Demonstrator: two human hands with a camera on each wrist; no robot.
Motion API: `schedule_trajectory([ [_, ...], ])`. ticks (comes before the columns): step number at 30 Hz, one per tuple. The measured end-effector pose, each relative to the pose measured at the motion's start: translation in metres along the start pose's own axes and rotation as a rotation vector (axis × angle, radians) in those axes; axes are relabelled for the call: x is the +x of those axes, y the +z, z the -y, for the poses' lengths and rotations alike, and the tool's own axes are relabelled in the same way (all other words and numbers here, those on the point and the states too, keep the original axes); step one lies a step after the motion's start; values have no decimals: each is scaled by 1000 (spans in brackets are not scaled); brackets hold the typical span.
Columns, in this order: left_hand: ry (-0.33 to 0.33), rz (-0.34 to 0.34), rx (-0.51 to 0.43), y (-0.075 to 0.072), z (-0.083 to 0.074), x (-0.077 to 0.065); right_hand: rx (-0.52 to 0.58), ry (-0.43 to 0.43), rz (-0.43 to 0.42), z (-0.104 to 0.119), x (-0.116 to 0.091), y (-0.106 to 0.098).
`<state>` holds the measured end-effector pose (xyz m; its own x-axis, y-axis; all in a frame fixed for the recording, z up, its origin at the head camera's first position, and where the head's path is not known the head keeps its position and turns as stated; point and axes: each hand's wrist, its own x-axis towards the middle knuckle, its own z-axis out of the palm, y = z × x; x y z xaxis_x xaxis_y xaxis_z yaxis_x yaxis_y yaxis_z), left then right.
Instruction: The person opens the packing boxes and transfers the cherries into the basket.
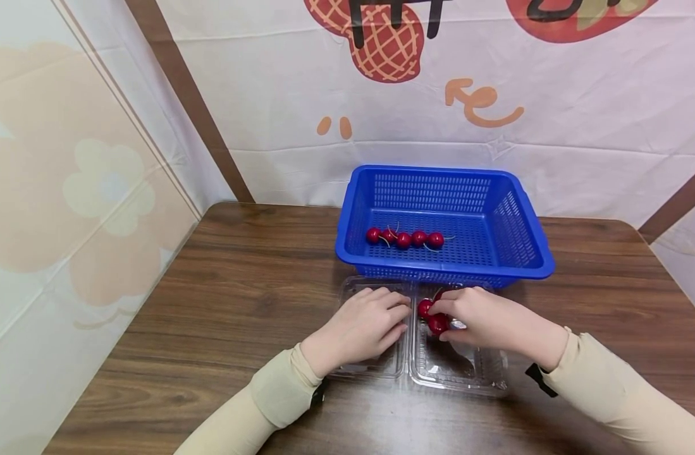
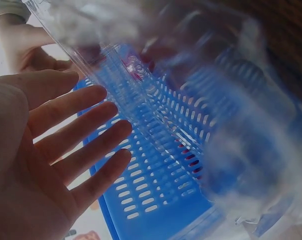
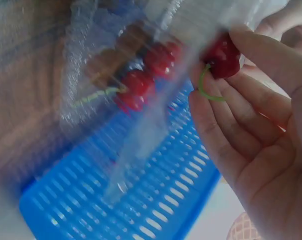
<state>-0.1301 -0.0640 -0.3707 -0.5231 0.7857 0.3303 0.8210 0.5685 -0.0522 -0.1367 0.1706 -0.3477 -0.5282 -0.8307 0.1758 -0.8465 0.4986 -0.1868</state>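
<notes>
Backdrop [image 1: 267,82]: white sheet with printed drawings, behind table. Table [image 1: 233,291]: brown wood grain. Basket [image 1: 432,268]: blue, slotted, upright at the back of the table. Clear box [image 1: 452,378]: lies open just in front of the basket, two halves side by side. Right hand [image 1: 489,319]: over the right half, pinching one cherry [image 3: 224,56] between thumb and fingers, green stem hanging out. Left hand [image 1: 358,328]: over the left half, fingers extended and slightly spread, tips near the box's middle seam; can't tell if they touch it. Box cherries [image 3: 137,89]: two show in the right half, close together. Basket cherries [image 1: 403,241]: five, rough row, front left of basket floor.
</notes>
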Motion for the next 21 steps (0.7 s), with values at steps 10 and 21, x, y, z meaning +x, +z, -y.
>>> schedule_trajectory([
  [10,6,-20,5,1,0,0,-7,3,-47,-3,-4,-21],
  [21,12,-34,7,2,0,0,-18,10,-78,-9,-6,-39],
])
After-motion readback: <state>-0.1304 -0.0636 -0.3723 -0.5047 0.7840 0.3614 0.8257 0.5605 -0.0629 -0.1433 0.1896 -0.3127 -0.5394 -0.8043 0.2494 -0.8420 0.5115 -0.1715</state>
